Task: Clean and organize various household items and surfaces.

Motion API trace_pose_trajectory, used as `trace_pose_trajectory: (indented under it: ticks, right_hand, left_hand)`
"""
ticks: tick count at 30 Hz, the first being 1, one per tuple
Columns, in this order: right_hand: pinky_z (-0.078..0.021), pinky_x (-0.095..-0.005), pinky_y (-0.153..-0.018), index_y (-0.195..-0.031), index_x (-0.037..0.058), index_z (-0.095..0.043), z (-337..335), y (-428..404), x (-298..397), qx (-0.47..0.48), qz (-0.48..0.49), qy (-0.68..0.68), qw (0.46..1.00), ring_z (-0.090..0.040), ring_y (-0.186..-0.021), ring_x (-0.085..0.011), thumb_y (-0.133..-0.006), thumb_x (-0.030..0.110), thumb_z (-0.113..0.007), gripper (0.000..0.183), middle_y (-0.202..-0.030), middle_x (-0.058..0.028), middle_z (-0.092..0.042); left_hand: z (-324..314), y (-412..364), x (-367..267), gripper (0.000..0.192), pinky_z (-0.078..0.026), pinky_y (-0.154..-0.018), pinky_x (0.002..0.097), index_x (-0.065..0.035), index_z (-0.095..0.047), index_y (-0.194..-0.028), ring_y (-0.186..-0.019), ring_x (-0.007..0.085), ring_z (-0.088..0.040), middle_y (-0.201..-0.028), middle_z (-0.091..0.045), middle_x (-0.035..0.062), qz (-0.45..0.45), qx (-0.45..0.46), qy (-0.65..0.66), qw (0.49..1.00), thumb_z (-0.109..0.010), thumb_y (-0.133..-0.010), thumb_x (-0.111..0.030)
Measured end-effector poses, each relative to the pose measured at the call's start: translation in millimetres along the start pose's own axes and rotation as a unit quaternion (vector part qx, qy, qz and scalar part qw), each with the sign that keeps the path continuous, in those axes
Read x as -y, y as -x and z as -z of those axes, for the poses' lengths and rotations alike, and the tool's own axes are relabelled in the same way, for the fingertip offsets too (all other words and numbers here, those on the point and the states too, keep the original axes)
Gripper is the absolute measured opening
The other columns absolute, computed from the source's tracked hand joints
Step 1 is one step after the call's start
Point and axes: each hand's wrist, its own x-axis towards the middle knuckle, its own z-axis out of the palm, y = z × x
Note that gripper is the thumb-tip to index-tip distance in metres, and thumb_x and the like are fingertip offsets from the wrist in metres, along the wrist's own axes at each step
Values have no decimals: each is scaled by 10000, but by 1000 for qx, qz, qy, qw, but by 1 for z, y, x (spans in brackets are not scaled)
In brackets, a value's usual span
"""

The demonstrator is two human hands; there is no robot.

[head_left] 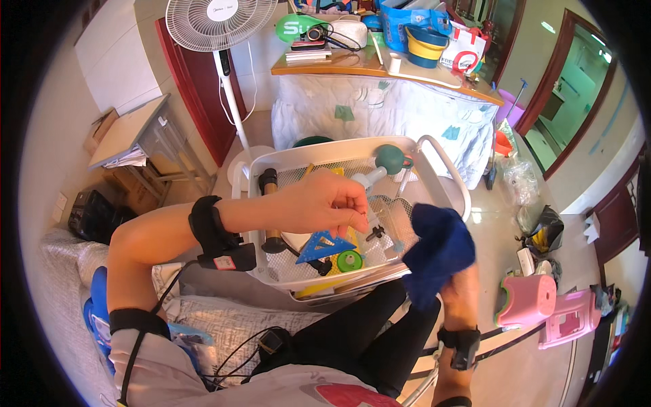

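Note:
My left hand (333,203) is held above a cream metal mesh cart basket (335,149), its fingers curled together; whether something small is between them cannot be told. At the basket's right side, my right hand (460,290) grips a dark blue cloth (440,249) that hangs bunched over the fingers. Below my left hand lie a blue plastic set square (324,246), a round green object (349,261) and a small black clip-like piece (376,233). A brown and black cylinder (273,243) lies at the basket's left side. A dark green, bulb-shaped object (390,159) rests by the far right corner.
A white standing fan (222,10) stands behind the basket at left. A cloth-draped table (325,68) with bags and a bucket is beyond. The basket's tubular handle (452,168) rises at right. Pink plastic stools (526,301) stand on the floor at right. Cables run along my left arm.

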Motion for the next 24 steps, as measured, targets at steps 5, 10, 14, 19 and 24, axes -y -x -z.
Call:
trace_pose_trajectory:
  ticks: [5,10,14,19,24]
  right_hand:
    - [-465,-206,-611,-1083,-8,-502,-33,-15,-28,58,17,16,998,-560,-731,-108,-808,119,-529,304,-896,-58,-584]
    - [-440,-214,-667,-991,-17,-550,-35,-17,-39,17,112,121,986,-536,-740,-92,-779,66,-557,228,-851,-38,-583]
    - [-434,-224,-672,-943,-36,-558,-25,-26,-41,-14,107,115,988,-535,-739,-100,-790,57,-536,181,-831,-41,-591]
    - [-427,-258,-741,-997,-30,-538,-8,-38,-32,-49,217,302,927,-559,-802,-173,-787,66,-519,233,-876,-96,-591]
    - [-443,-378,-634,-813,29,-582,22,-48,-57,27,304,480,823,-544,-726,-347,-643,47,-575,171,-786,-161,-575]
  left_hand:
    - [-8,1,-1,125,-428,-483,185,-1,-546,-736,-528,67,-554,-627,-588,36,-58,2,15,998,-613,-751,-106]
    - [-16,-6,-6,125,-419,-458,193,6,-536,-710,-502,74,-551,-573,-575,56,-79,20,-58,995,-631,-735,-71]
    - [-9,-12,0,101,-432,-498,201,-2,-521,-750,-545,85,-561,-620,-576,45,-81,10,-87,993,-595,-765,-68]
    - [30,-59,38,96,-510,-627,277,-17,-468,-848,-687,180,-599,-792,-565,104,-35,-79,165,982,-536,-811,-74]
    - [55,-104,55,195,-500,-742,324,20,-448,-964,-830,272,-578,-859,-542,153,87,-107,309,941,-528,-818,-82]
